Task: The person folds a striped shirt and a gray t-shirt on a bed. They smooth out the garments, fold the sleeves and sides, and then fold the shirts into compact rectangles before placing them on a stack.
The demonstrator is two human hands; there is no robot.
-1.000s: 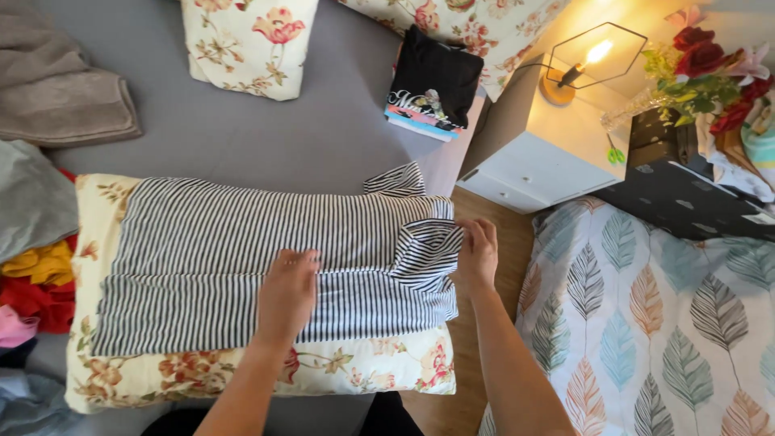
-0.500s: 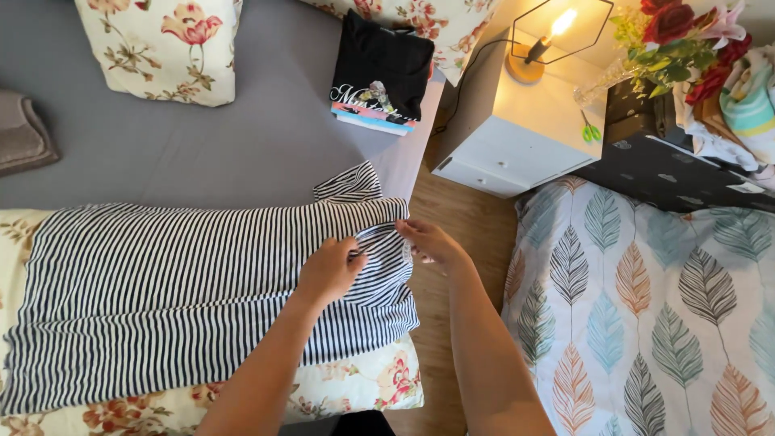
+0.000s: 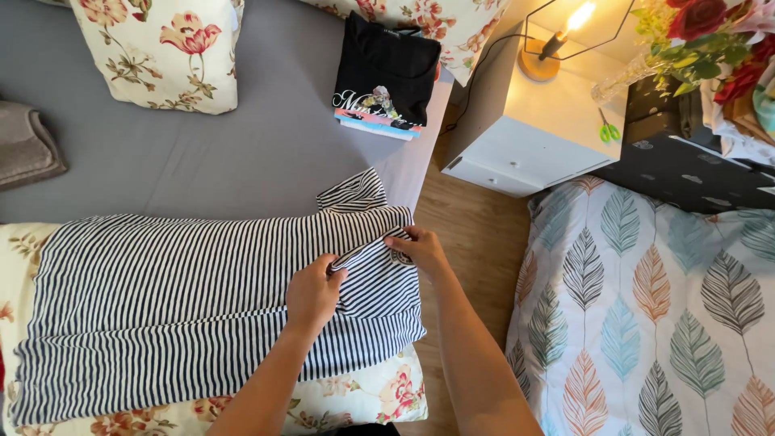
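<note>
A black-and-white striped shirt (image 3: 161, 299) lies spread across a floral pillow (image 3: 355, 396) on the grey bed. My left hand (image 3: 313, 292) pinches a fold of the striped fabric near the shirt's right end. My right hand (image 3: 418, 249) grips the same fold at the shirt's right edge, by the collar. Both hands hold the cloth slightly lifted between them.
A folded black printed shirt (image 3: 386, 77) tops a small stack at the bed's far edge. Floral pillows (image 3: 165, 52) lie behind. A white nightstand (image 3: 533, 129) with a lit lamp (image 3: 553, 44) stands right, beside a leaf-patterned bed (image 3: 646, 307). Grey folded cloth (image 3: 28, 149) lies left.
My view shifted right along the shirt. Both hands went from pressing flat on the shirt to pinching a fold at its right end and lifting it.
</note>
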